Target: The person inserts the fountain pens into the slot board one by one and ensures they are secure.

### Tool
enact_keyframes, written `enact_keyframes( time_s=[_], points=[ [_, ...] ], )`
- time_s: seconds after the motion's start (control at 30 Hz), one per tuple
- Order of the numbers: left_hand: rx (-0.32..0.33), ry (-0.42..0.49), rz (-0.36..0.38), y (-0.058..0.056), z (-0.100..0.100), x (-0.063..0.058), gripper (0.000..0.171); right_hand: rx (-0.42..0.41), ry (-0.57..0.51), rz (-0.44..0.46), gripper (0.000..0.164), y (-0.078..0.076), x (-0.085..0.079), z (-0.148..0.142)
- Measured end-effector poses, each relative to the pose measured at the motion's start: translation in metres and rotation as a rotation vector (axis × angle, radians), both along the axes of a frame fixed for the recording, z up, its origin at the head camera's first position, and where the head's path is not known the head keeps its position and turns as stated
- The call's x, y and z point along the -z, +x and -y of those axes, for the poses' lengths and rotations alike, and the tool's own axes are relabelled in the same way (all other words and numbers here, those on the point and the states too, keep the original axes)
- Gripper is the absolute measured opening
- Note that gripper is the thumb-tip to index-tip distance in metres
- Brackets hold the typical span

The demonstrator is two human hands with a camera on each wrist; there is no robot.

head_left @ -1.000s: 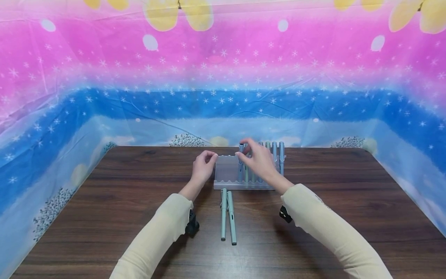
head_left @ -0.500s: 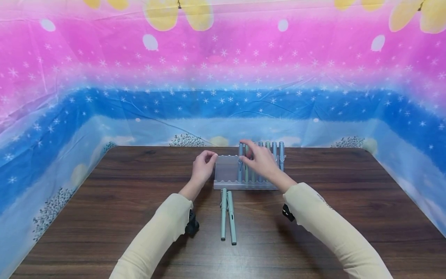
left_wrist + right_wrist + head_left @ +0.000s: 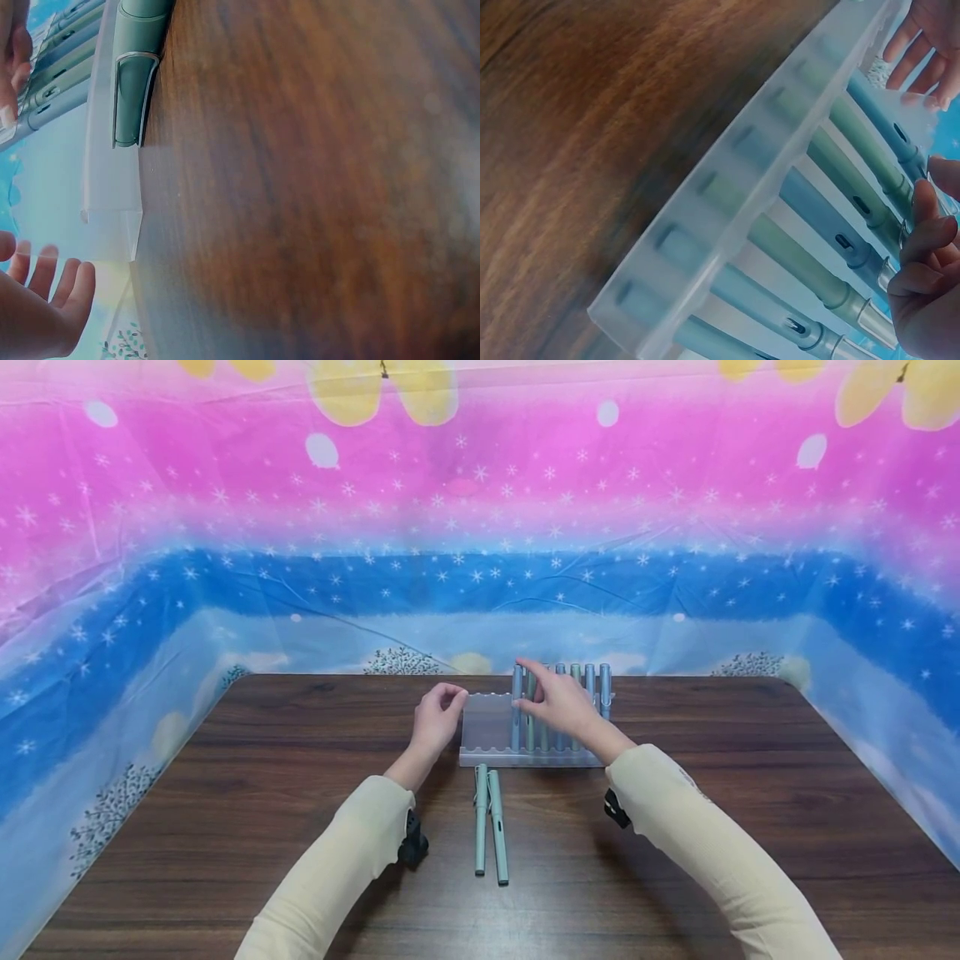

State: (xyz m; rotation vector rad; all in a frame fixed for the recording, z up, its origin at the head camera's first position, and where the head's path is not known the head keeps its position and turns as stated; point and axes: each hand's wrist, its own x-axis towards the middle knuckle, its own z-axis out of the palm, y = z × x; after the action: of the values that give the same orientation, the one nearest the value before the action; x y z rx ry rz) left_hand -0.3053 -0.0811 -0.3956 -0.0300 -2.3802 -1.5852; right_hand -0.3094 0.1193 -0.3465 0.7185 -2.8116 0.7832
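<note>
A clear plastic pen rack (image 3: 486, 723) with scalloped edges stands at the far middle of the table. My left hand (image 3: 437, 720) pinches its upper left corner, the other fingers spread behind the panel in the left wrist view. Several blue and green capped pens fill its right part, side by side. At the leftmost one, a blue pen (image 3: 517, 727), is my right hand (image 3: 566, 702): index finger across the cap end, thumb tip at the barrel below, the two well apart. Two green pens, one with its clip up (image 3: 481, 818) and one beside it (image 3: 498, 835), lie before the rack.
The dark wooden table (image 3: 315, 727) extends to both sides. A printed cloth (image 3: 480, 585) in pink and blue hangs round its back and sides. Black wrist cameras sit under the cream sleeves (image 3: 697, 827).
My right thumb and index finger have spread from a pinch at the blue pen's top. The hand shifted slightly right, then stayed by the pen. The left hand has kept its hold.
</note>
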Motion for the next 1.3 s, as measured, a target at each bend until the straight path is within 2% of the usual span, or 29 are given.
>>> enact_keyframes(
  time_s=[0.23,0.87,1.3],
  points=[
    [-0.008,-0.021,0.031,0.0077,-0.0029,-0.0101,0.017,0.014,0.045,0.044,0.066,-0.0011,-0.0035,0.0018],
    [-0.018,-0.018,0.041,0.0084,-0.0039,-0.0108,0.017,0.018,0.065,0.098,0.066,-0.0012,-0.0093,0.0041],
    [-0.015,-0.025,0.021,0.007,-0.0034,-0.0093,0.017,0.01,0.041,0.064,0.071,-0.0031,-0.008,0.0014]
  ],
)
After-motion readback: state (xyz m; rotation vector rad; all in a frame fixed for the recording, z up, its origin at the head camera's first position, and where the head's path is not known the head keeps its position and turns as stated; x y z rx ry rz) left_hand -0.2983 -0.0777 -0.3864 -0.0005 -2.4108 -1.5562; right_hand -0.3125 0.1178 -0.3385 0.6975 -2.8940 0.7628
